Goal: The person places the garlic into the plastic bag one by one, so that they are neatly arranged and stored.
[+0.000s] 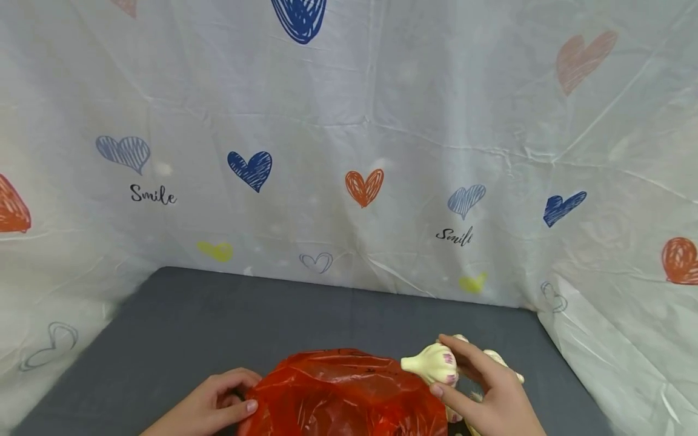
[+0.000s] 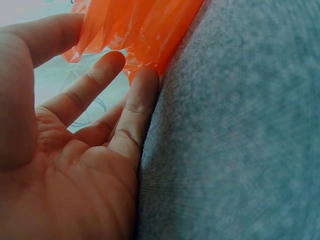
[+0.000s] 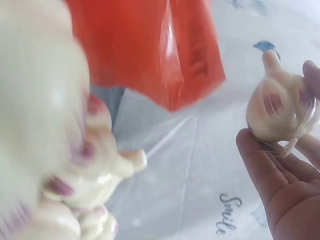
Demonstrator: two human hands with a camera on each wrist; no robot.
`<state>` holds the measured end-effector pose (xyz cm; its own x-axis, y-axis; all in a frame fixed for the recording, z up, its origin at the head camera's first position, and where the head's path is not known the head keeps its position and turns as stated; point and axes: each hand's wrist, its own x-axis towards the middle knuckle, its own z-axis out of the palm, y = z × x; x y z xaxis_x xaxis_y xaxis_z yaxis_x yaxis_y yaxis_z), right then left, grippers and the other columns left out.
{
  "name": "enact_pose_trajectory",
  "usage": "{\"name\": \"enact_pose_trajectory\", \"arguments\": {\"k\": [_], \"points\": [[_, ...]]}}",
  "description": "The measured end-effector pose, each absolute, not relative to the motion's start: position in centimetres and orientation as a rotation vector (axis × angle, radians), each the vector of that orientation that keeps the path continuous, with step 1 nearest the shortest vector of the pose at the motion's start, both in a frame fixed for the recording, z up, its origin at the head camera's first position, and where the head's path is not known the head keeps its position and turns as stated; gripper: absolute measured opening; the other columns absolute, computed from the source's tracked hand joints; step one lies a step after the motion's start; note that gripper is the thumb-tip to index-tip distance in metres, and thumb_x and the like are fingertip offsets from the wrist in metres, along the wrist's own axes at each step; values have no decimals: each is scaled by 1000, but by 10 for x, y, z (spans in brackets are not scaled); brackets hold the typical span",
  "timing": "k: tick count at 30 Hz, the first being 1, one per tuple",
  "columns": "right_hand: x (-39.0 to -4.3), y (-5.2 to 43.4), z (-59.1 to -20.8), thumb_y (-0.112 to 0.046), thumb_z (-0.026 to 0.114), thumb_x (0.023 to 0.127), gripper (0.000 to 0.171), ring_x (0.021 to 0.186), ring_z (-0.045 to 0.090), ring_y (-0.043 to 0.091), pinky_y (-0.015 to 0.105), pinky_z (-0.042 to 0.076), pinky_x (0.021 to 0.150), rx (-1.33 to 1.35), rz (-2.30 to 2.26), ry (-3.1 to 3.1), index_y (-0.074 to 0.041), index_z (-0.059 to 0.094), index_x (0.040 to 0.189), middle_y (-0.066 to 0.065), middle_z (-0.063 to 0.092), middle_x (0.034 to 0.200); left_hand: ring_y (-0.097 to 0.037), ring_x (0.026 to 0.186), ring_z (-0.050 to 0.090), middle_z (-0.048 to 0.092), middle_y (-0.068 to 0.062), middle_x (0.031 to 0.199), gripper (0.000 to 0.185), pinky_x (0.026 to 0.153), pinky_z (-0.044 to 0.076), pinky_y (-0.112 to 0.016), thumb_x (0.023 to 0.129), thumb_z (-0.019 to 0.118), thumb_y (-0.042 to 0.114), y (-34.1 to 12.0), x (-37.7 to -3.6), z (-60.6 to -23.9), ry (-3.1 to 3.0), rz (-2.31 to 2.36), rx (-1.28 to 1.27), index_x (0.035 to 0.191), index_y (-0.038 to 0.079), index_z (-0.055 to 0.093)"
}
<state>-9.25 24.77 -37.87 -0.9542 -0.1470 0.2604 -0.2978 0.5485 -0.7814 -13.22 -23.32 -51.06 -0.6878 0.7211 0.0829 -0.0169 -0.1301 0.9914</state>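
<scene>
A crinkled red plastic bag stands at the near edge of the head view, its lower part cut off by the frame. At its left edge, my left hand holds the plastic between thumb and fingers; the left wrist view shows the fingertips right at the bag's folds. My right hand grips a cream garlic bulb with purple streaks, over the bag's right side. In the right wrist view, the thumb and fingers sit around this bulb, stem pointing up.
Several more glossy garlic bulbs are bunched to the right of the bag, partly behind my right hand in the head view. A dark grey tabletop lies beneath. White cloth printed with hearts surrounds its back and sides.
</scene>
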Motion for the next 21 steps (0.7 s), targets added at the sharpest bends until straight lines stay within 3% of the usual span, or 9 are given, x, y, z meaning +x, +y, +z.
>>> {"name": "enact_pose_trajectory", "arguments": {"k": [15,21], "points": [[-91,235,-389,-19,90,94,56,118,74,11,29,61,93,571,1436,-2580,-27,68,145,-4,71,140,-24,100,76,64,2,145,32,89,63,-36,116,45,-2,-234,-136,-513,1745,1847,867,140,0,66],[-92,231,-390,-22,91,93,56,115,74,12,31,62,93,564,1454,-2607,-28,68,145,-7,72,138,-25,101,75,64,1,144,31,89,64,-36,116,44,-3,-234,-137,-516,1727,1856,870,140,-3,65]]}}
